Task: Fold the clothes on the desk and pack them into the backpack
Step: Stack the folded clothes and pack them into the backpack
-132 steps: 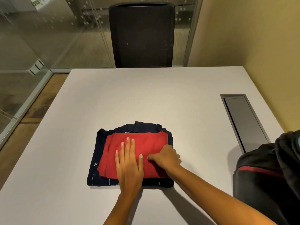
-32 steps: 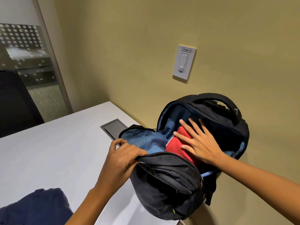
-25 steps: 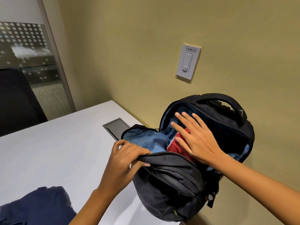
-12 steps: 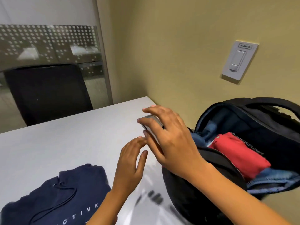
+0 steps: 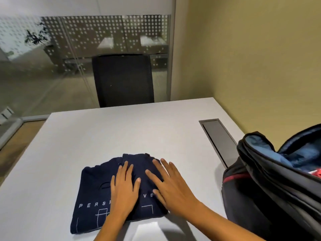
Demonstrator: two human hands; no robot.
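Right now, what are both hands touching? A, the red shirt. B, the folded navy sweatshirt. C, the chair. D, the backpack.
B: the left hand and the right hand both lie flat, fingers straight, on the navy sweatshirt on the desk, apart from the backpack.

Even, rather dim light; we note soft shadows on the near desk (image 5: 121, 129), reflections in the far-left glass (image 5: 43, 66), and wide-angle bowing at edges.
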